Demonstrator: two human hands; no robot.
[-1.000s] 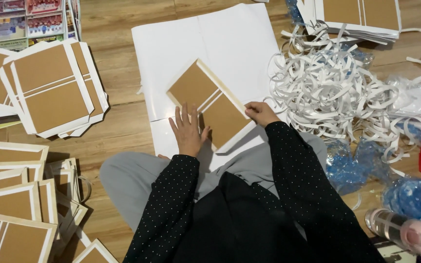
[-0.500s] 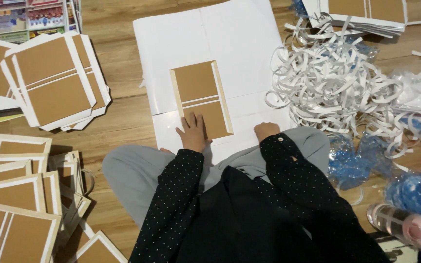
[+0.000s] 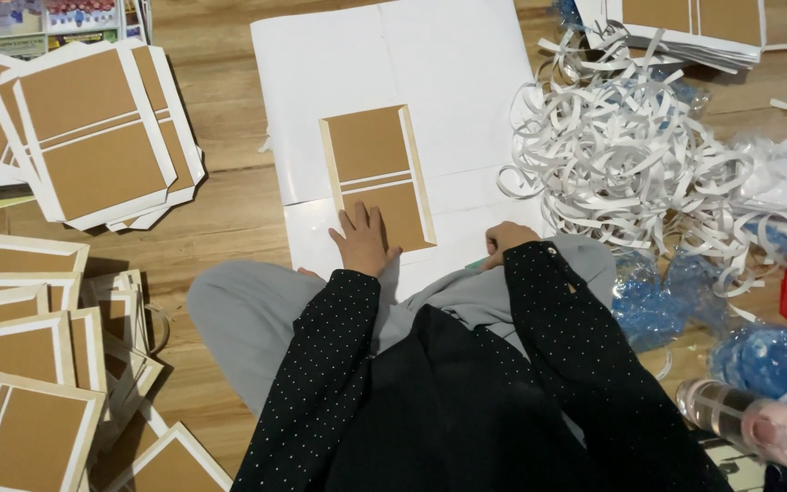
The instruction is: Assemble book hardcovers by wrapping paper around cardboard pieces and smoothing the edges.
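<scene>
Change: the brown rectangular cardboard panel with white borders (image 3: 378,176), tilted a second ago, is now lying square on the large white paper sheet (image 3: 393,82) on the wooden floor (image 3: 220,219).
Left hand (image 3: 363,241): pressing the panel's lower edge, fingers spread flat, gripping nothing.
Right hand (image 3: 505,239): pulling back to the sheet's edge, fingers curled shut, seemingly empty.
Containers: a clear plastic bottle with pink contents (image 3: 749,424) is lying at the right.

the person wears a black long-sleeved top with tiny white dots (image 3: 339,364) over a plain black front panel, and light grey trousers (image 3: 239,319).
</scene>
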